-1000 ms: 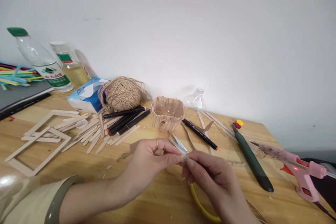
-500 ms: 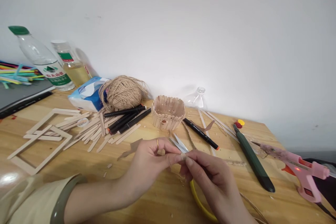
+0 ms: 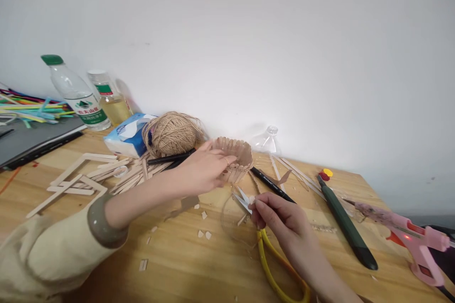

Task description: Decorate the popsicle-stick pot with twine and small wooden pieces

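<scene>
My left hand (image 3: 208, 168) reaches over the near left side of a small basket made of craft sticks (image 3: 245, 154), fingers stretched out along its wall. Some blur hides whether the fingertips touch it. In my right hand (image 3: 277, 215) a small pale wooden chip (image 3: 252, 200) is pinched between thumb and fingers. Yellow-handled scissors (image 3: 265, 255) lie beneath that hand, blades pointing away and slightly parted. Small cut wood chips (image 3: 204, 234) are scattered on the wooden table (image 3: 192, 274) to the left of the scissors.
Craft sticks (image 3: 106, 168), a twine ball (image 3: 174, 135), a tissue pack (image 3: 130, 135) and bottles (image 3: 87, 104) stand left. A black marker (image 3: 270, 182), a cut bottle top (image 3: 268, 139), a green cutter (image 3: 346, 222) and a pink glue gun (image 3: 401, 229) lie right.
My left hand has left the right hand and moved forward to the basket. The right hand keeps the wood chip. The chips on the table are uncovered, and the view has shifted slightly.
</scene>
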A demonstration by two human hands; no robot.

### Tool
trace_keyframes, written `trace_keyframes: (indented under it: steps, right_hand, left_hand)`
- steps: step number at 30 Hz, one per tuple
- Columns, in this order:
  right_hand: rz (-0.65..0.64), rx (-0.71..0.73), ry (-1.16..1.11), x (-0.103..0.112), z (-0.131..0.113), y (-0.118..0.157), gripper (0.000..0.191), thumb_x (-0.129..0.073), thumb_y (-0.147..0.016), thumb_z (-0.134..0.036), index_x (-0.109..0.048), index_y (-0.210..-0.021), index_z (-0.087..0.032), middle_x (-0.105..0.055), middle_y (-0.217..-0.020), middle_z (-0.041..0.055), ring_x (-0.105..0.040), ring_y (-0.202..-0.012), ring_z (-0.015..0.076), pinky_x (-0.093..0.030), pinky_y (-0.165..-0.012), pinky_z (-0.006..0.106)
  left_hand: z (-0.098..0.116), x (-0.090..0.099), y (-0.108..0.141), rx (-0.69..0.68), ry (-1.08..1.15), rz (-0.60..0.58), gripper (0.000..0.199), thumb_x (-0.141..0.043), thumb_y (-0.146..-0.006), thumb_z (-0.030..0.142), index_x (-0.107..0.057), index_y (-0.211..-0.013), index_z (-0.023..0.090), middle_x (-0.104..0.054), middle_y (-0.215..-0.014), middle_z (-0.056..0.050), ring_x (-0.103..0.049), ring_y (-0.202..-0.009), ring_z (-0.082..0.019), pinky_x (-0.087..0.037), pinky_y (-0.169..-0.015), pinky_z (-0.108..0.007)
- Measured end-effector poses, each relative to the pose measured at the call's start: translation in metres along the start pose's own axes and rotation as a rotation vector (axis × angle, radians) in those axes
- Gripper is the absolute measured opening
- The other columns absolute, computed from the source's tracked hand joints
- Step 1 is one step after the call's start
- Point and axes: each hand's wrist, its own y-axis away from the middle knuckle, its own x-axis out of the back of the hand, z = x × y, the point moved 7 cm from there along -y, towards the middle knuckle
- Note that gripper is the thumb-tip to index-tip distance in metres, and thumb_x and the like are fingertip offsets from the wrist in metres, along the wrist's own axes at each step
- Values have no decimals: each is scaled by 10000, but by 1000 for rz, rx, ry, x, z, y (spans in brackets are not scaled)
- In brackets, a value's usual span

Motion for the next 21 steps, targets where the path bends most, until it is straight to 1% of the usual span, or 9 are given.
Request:
trace_keyframes:
  steps: [1,3,5,6,7,9,12,17,21]
  right_hand:
    - [-5,5,29,-1,1,-2,313,-399,-918,-341,-524,-679,-183,-527,-627,-17,-482,-606,127,-372,-564,231]
    - [-12,20,94,-3,1,-7,309,-388,-924,-328,-510,-678,-186,-513,-626,-18,-469,-602,129,-356,-557,237]
    - [-13,46,161,-4,-2,-14,296,-382,-924,-313,-495,-680,-190,-505,-630,-18,-453,-599,133,-338,-549,241]
    - [-10,61,192,-4,-4,-17,290,-381,-923,-307,-489,-679,-192,-497,-628,-18,-444,-596,135,-328,-544,243]
    - [-6,78,222,-4,-6,-20,288,-383,-921,-303,-482,-674,-194,-488,-621,-20,-435,-592,136,-320,-540,244]
    - [6,113,271,-4,-12,-25,292,-382,-918,-300,-477,-663,-196,-474,-604,-23,-429,-580,136,-314,-537,245]
    - [43,152,328,-3,-22,-26,302,-373,-923,-303,-489,-665,-196,-501,-610,-19,-456,-575,134,-328,-545,239]
    - [86,168,452,-4,-35,-21,293,-381,-909,-277,-517,-661,-200,-527,-574,-18,-469,-523,132,-325,-498,225]
    - [122,182,581,-7,-43,-15,265,-401,-878,-227,-495,-632,-202,-506,-514,-29,-452,-456,125,-291,-447,222]
  left_hand:
    - [-3,-1,-4,9,20,-14,475,-581,-694,94,-561,-1165,151,-654,-1100,-115,-511,-1107,-262,-115,-1070,-456]
    - [-9,-1,-9,48,86,-26,351,-530,-668,33,-651,-968,170,-694,-896,-73,-562,-990,-248,-163,-1052,-424]
    - [-12,3,-11,96,142,-21,159,-551,-655,65,-653,-707,175,-664,-726,-49,-578,-872,-253,-276,-980,-397]
    - [-12,7,-11,119,164,-15,88,-576,-656,106,-622,-622,173,-641,-681,-42,-577,-813,-253,-330,-922,-387]
    - [-13,11,-9,144,195,-7,76,-596,-661,155,-598,-587,171,-624,-663,-38,-572,-761,-248,-372,-858,-374]
    - [-11,18,-3,185,288,6,94,-599,-692,246,-600,-645,164,-618,-689,-26,-568,-707,-228,-418,-749,-335]
    - [-7,17,8,218,475,-4,162,-567,-736,295,-603,-811,157,-638,-776,-11,-591,-746,-208,-446,-686,-282]
    - [0,4,24,294,708,7,256,-594,-701,239,-545,-930,135,-654,-873,-44,-614,-817,-206,-472,-701,-287]
    - [11,5,31,352,802,61,310,-583,-652,148,-531,-958,139,-641,-921,-43,-600,-838,-191,-459,-717,-274]
